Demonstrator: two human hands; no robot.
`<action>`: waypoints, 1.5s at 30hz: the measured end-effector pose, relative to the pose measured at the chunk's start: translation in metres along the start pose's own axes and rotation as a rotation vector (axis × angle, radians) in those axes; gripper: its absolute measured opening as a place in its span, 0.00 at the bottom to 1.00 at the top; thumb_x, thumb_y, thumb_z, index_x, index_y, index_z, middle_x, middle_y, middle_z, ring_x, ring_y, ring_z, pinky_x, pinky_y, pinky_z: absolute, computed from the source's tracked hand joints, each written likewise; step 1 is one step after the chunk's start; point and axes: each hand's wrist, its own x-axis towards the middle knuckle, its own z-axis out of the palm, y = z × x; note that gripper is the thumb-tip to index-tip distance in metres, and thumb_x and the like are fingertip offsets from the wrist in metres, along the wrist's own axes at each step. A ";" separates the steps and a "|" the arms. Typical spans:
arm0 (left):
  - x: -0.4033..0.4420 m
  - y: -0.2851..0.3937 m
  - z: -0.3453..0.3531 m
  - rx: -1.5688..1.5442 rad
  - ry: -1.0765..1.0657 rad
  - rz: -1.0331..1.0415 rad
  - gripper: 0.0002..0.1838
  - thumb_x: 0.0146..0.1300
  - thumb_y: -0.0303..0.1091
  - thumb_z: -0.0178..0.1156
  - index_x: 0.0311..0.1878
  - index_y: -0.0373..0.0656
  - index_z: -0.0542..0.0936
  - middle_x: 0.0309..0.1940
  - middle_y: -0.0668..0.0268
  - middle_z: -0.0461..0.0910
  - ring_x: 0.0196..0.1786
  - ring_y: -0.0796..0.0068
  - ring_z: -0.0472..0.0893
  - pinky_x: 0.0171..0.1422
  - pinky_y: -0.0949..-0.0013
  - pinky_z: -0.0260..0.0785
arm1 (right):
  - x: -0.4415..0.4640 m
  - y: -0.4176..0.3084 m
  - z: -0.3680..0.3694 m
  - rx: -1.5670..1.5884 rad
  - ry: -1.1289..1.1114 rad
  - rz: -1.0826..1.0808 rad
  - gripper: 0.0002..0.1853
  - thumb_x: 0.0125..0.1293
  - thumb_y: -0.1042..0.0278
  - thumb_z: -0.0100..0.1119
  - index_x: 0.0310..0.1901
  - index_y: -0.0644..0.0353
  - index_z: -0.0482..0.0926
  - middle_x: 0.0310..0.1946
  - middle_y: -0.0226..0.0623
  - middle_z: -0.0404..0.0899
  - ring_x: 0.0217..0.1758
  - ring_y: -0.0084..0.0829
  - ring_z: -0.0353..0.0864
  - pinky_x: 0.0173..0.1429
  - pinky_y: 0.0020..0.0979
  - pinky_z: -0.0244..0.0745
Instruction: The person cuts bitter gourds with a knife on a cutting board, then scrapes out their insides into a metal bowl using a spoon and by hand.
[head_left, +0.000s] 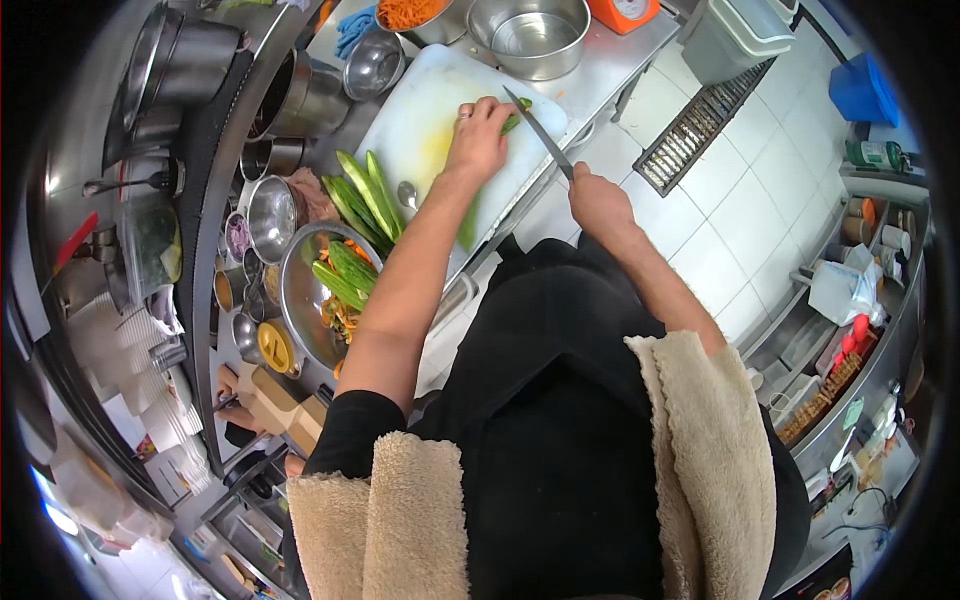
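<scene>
On the white cutting board (pixel 410 110), my left hand (pixel 478 138) presses down on a piece of green cucumber (pixel 511 123), its fingers curled over it. My right hand (pixel 600 202) is wrapped round the handle of a knife (pixel 543 137), whose blade points up and left, with its tip beside the cucumber near my left fingers. Long cut cucumber pieces (pixel 372 197) lie at the board's left edge. A spoon (pixel 407 194) rests on the board left of my left forearm. Another green strip (pixel 468 226) lies near the board's front edge, partly behind that forearm.
A steel bowl (pixel 298 290) of cucumber and orange strips stands left of my left forearm. Beyond the board are an empty steel pot (pixel 528 45), a bowl of shredded carrot (pixel 408 12) and an orange scale (pixel 625 12). Part of another person's hand (pixel 228 385) shows at lower left.
</scene>
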 end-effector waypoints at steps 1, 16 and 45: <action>0.000 -0.005 -0.003 0.021 -0.009 0.014 0.29 0.58 0.26 0.68 0.65 0.55 0.79 0.63 0.57 0.75 0.67 0.44 0.73 0.71 0.45 0.70 | -0.004 0.001 -0.005 0.010 -0.006 0.003 0.12 0.77 0.70 0.47 0.54 0.66 0.75 0.41 0.59 0.88 0.46 0.59 0.90 0.50 0.56 0.83; 0.055 0.007 0.023 0.084 -0.039 -0.093 0.19 0.65 0.43 0.71 0.58 0.54 0.88 0.56 0.60 0.86 0.62 0.56 0.83 0.74 0.48 0.65 | -0.063 0.043 -0.023 0.095 0.098 0.051 0.14 0.81 0.59 0.52 0.48 0.63 0.75 0.33 0.59 0.85 0.41 0.64 0.85 0.47 0.60 0.78; -0.056 0.018 0.001 0.008 0.002 -0.611 0.51 0.69 0.69 0.58 0.87 0.54 0.56 0.87 0.48 0.51 0.88 0.43 0.49 0.86 0.26 0.32 | -0.029 0.041 0.009 0.779 -0.248 0.133 0.20 0.81 0.50 0.54 0.43 0.62 0.76 0.28 0.33 0.78 0.21 0.24 0.74 0.24 0.30 0.71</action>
